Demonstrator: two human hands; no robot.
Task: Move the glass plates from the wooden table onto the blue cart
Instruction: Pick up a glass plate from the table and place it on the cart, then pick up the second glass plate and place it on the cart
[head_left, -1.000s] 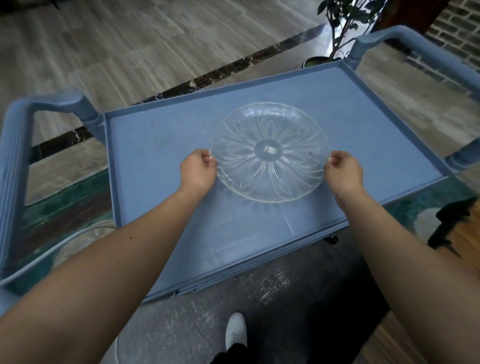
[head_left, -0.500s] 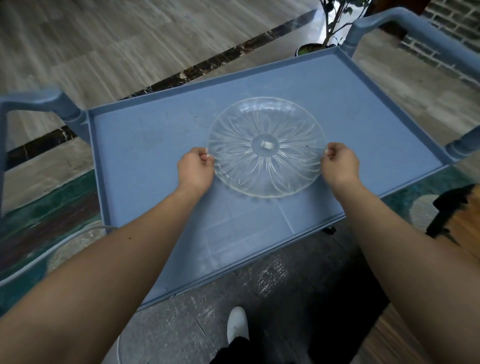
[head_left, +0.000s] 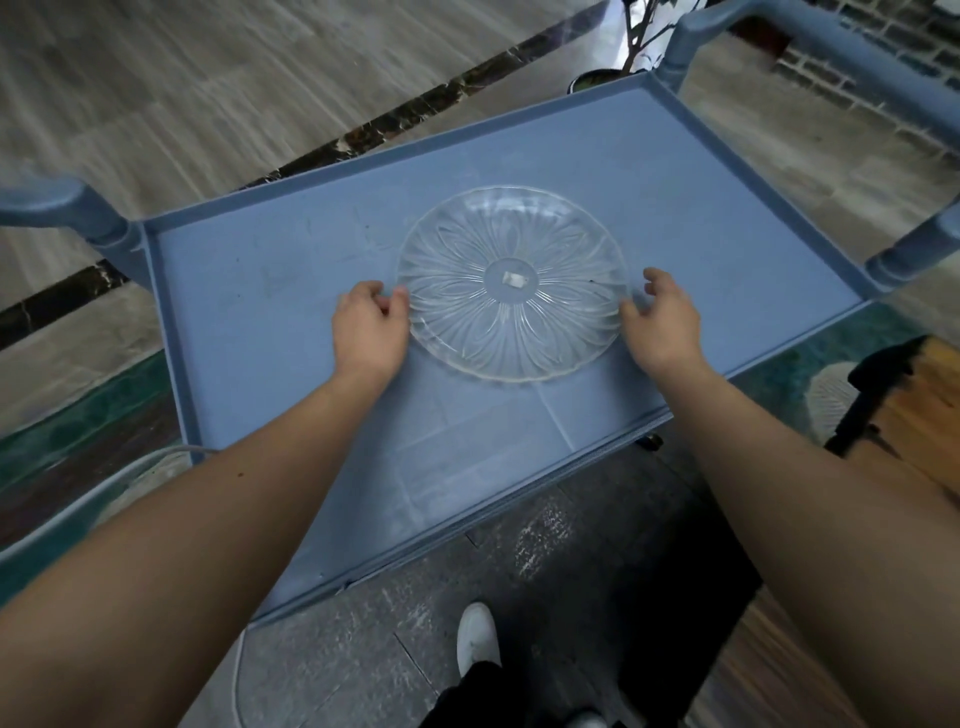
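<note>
Both of our hands have let go since a moment ago, left hand (head_left: 370, 328) and right hand (head_left: 662, 323) open beside the round clear petal-cut glass plate (head_left: 511, 283) resting on the blue plastic cart (head_left: 249, 291), where a careless withdrawal could nudge it sliding.

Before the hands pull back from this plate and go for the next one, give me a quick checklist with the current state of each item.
1. Glass plate lies flat on the blue cart: ok.
2. Plate sits well inside the cart's raised rim, away from every edge: ok.
3. Left hand has let go: cannot tell; its fingertips are at the plate's left rim, grip loosened.
4. Right hand has let go: cannot tell; the fingers are spread and open, but they sit right against the rim.
5. Room on the cart for more plates: ok, bare surface to the left and front.
6. Wooden table with the remaining plates: cannot tell, only a corner shows at the right.
</note>
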